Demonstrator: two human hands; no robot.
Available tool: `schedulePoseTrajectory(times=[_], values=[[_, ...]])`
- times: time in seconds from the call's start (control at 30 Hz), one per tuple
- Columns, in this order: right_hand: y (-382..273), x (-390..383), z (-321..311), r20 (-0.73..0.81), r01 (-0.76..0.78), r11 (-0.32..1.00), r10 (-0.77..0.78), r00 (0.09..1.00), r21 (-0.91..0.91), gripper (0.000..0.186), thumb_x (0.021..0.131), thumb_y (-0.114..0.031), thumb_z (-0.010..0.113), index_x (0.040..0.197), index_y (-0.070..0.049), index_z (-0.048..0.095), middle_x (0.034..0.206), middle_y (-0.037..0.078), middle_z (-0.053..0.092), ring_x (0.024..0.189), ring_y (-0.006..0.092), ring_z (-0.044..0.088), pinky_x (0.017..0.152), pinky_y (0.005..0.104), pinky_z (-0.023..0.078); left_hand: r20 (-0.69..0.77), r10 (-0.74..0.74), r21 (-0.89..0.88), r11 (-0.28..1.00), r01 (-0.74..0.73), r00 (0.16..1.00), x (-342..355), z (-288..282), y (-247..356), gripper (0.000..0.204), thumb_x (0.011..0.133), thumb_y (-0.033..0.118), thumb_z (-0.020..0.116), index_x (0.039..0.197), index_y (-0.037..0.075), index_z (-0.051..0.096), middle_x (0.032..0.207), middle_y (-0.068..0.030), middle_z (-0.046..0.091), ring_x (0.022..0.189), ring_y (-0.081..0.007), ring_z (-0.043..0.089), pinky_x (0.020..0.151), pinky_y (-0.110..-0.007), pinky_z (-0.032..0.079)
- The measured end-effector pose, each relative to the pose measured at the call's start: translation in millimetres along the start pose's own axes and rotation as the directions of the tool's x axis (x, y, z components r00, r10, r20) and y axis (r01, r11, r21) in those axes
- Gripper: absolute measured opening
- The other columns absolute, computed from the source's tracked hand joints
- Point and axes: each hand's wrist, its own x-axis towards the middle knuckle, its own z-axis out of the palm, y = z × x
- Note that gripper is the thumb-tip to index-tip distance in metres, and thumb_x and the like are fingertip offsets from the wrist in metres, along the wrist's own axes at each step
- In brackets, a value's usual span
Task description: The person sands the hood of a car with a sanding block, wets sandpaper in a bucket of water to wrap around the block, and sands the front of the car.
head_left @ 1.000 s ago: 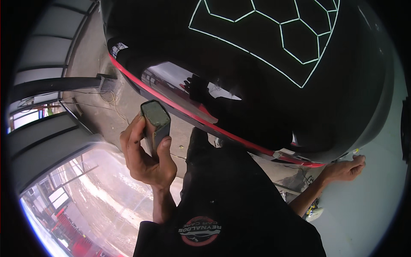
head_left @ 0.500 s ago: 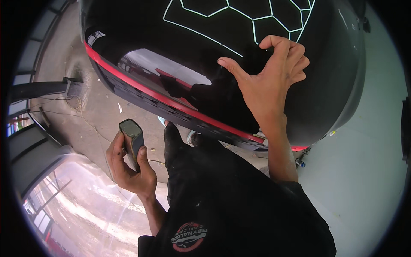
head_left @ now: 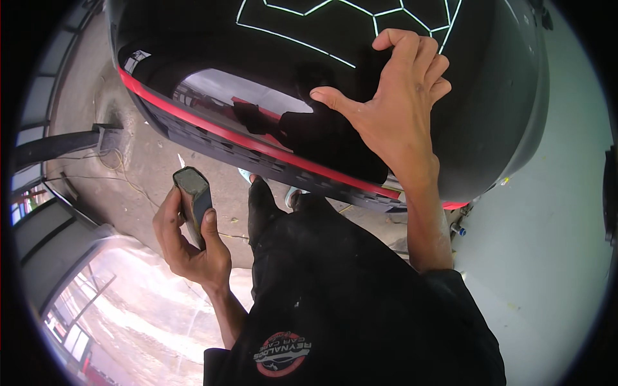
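Note:
My left hand [head_left: 193, 248] grips a dark, rounded oblong block [head_left: 192, 183] with a grey flat end and brownish sides. It is held upright, left of my legs, between thumb and fingers. Over the glossy black car body panel [head_left: 444, 122] is my right hand [head_left: 402, 106], thumb spread wide and fingers bent, with nothing between them. Whether its fingertips touch the panel I cannot tell. Thin bright lines [head_left: 296, 40] in a honeycomb pattern shine on the gloss beyond that hand.
A red strip [head_left: 257, 147] and a dark grey lower trim [head_left: 206, 140] edge the panel close to my legs. Clear plastic sheeting [head_left: 148, 296] lies at lower left. A thin cable [head_left: 135, 183] runs across the floor. A pale surface [head_left: 547, 257] extends along the right.
My right hand has moved slightly up, still open. The left hand and its block have shifted a little up and left. In the picture, the car panel sits slightly higher and farther left.

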Motion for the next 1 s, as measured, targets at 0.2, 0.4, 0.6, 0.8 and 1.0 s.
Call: schedulePoseTrajectory(times=[0.2, 0.4, 0.6, 0.8, 1.0], values=[[-18, -47, -30, 0.151, 0.014, 0.967, -0.053, 0.987, 0.253, 0.079, 0.053, -0.031, 0.095, 0.115, -0.014, 0.049, 0.112, 0.011, 0.042, 0.104, 0.0326, 0.039, 0.085, 0.0448, 0.031, -0.027, -0.013, 0.009, 1.0, 0.013, 1.0, -8, -9, 2, 0.043, 0.082, -0.002, 0.071, 0.124, -0.005, 0.061, 0.116, -0.0147, 0.064, 0.104, -0.0257, 0.061, 0.086, -0.034, 0.049], [-9, -126, -55, 0.668, -0.244, 0.669, -0.498, 0.553, 0.702, 0.069, 0.069, -0.052, 0.085, 0.113, -0.012, 0.05, 0.109, 0.011, 0.041, 0.104, 0.0304, 0.039, 0.087, 0.0414, 0.032, 0.141, -0.206, 0.174, 0.968, 0.18, 0.968, -51, 3, -37, 0.041, 0.081, -0.003, 0.071, 0.121, 0.003, 0.064, 0.111, -0.0119, 0.064, 0.098, -0.0245, 0.063, 0.08, -0.033, 0.051], [7, -194, -22, 0.59, -0.455, 0.468, -0.789, 0.172, 0.758, 0.077, 0.065, -0.052, 0.088, 0.117, -0.011, 0.048, 0.109, 0.009, 0.041, 0.106, 0.027, 0.039, 0.089, 0.0381, 0.03, 0.305, -0.388, 0.253, 0.914, 0.319, 0.87, -179, 7, -173, 0.036, 0.08, 0.001, 0.073, 0.115, 0.0, 0.067, 0.105, -0.0172, 0.067, 0.094, -0.0326, 0.068, 0.078, -0.04, 0.056], [10, -229, 8, 0.446, -0.567, 0.37, -0.895, -0.006, 0.736, 0.081, 0.063, -0.043, 0.09, 0.125, -0.012, 0.048, 0.12, 0.006, 0.042, 0.115, 0.025, 0.038, 0.096, 0.0374, 0.028, 0.258, -0.736, 0.375, 0.673, 0.638, 0.625, -318, -34, -246, 0.035, 0.078, 0.008, 0.075, 0.111, 0.0, 0.07, 0.101, -0.0189, 0.072, 0.087, -0.0302, 0.072, 0.078, -0.038, 0.057], [20, -262, 34, 0.382, -0.562, 0.33, -0.924, -0.026, 0.758, 0.083, 0.063, -0.044, 0.09, 0.127, -0.013, 0.047, 0.122, 0.006, 0.041, 0.122, 0.0254, 0.037, 0.099, 0.0386, 0.027, 0.169, -0.811, 0.429, 0.572, 0.699, 0.56, -372, -57, -236, 0.032, 0.078, 0.012, 0.077, 0.107, 0.001, 0.073, 0.088, -0.0168, 0.073, 0.078, -0.0256, 0.072, 0.072, -0.036, 0.056]])
